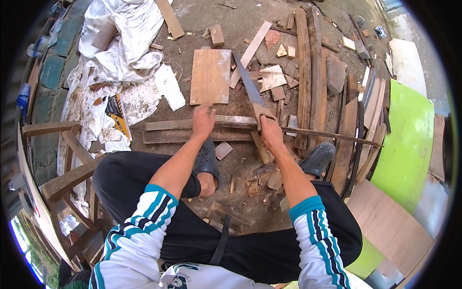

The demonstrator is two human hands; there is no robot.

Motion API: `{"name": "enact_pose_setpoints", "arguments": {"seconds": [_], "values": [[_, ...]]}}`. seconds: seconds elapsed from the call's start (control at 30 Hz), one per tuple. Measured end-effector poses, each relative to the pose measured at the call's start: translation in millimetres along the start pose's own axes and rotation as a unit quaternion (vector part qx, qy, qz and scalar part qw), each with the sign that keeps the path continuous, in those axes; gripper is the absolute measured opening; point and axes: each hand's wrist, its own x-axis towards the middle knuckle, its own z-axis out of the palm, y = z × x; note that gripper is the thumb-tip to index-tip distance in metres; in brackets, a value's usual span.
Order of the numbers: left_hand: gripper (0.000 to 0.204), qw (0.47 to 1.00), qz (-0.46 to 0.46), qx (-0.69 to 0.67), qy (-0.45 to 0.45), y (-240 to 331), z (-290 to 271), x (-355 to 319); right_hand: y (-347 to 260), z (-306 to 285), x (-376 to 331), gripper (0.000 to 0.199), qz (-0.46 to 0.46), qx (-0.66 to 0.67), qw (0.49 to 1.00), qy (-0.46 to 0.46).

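Observation:
My right hand (pixel 270 133) is wrapped round the wooden handle of a handsaw (pixel 248 83). Its blade slants up and to the left, away from me, with the handle over a long wooden strip (pixel 231 120). The strip lies crosswise in front of me on a thicker wooden beam (pixel 168 136), and its thin end runs far to the right. Over the left part of the strip is my left hand (pixel 204 121), its fingers curled closed; what they hold, if anything, I cannot make out. Just beyond that hand a rectangular plywood piece (pixel 210 76) lies flat.
Offcuts surround my feet. Long planks (pixel 303 72) lie to the right, beside a bright green panel (pixel 404 139). A white sheet (pixel 122 41) is heaped at the far left, near a yellow-and-black package (pixel 117 115). A wooden frame (pixel 72 180) stands close at my left.

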Motion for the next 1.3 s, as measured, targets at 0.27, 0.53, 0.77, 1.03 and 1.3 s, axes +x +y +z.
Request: {"name": "enact_pose_setpoints", "arguments": {"seconds": [0.27, 0.53, 0.77, 1.03, 1.3], "values": [[0.048, 0.916, -0.401, -0.012, 0.003, -46.8, -25.6, -9.4, 11.5, -0.6, -3.0, 0.023, -0.059, -0.008, 0.998, 0.015], [0.044, 0.922, -0.388, 0.008, -0.017, -32.3, -26.1, -13.2, 24.5, -1.5, -7.1, 0.02, -0.095, -0.026, 0.995, 0.033], [0.042, 0.926, -0.375, 0.029, -0.039, -19.3, -32.4, -18.0, 27.3, 2.2, -10.5, 0.014, -0.106, -0.059, 0.99, 0.067], [0.042, 0.934, -0.347, 0.06, -0.053, -35.0, -27.9, -17.1, 29.3, 5.8, -15.5, 0.008, -0.087, -0.148, 0.981, 0.094], [0.049, 0.933, -0.348, 0.048, -0.081, -28.3, -29.5, -15.1, 45.1, 3.4, -19.5, 0.01, -0.056, -0.09, 0.994, 0.035]]}}
